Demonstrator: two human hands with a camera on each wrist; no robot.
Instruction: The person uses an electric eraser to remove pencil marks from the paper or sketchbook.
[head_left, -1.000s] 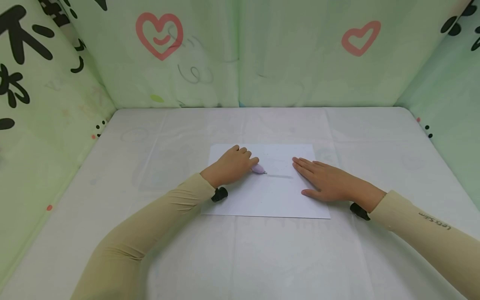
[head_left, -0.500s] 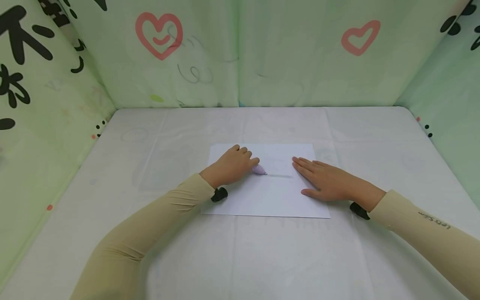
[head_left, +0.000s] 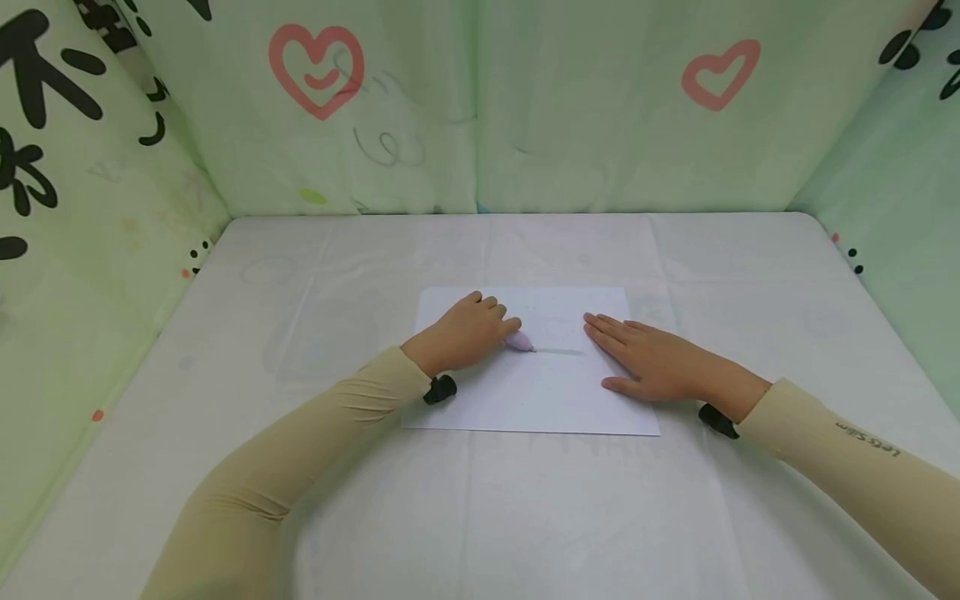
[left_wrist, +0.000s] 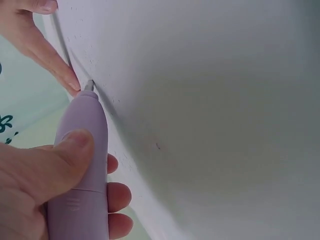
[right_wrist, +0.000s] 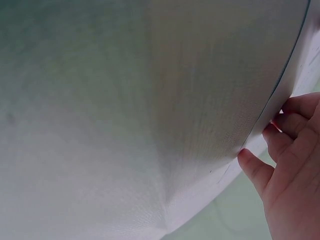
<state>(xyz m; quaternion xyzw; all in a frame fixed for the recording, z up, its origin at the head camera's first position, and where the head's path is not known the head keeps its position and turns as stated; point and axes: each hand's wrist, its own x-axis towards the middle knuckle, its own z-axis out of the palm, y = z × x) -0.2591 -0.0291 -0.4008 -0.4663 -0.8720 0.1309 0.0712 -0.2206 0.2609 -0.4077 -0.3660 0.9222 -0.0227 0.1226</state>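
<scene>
In the head view, my left hand [head_left: 467,333] grips a thick lilac pen-shaped tool, which looks like an electric eraser [head_left: 519,341]. Its narrow grey tip is at the left end of a faint grey line [head_left: 558,352] on a white sheet of paper [head_left: 525,408]. The left wrist view shows the thumb along the eraser's barrel [left_wrist: 85,120] and the fingers curled round its far side. My right hand [head_left: 648,360] lies flat with extended fingers on the paper's right part. Its fingertips [right_wrist: 245,154] touch the sheet by its edge in the right wrist view.
The paper lies on a white-covered table [head_left: 360,508]. Small dark specks dot the sheet. Pale green curtains with printed hearts [head_left: 318,72] hang behind the table and along both sides. Dark wrist cameras [head_left: 440,389] sit under both wrists.
The left hand and the eraser have shifted very slightly, the tip moving a little toward the near side and to the right. The right hand and the paper stay in place.
</scene>
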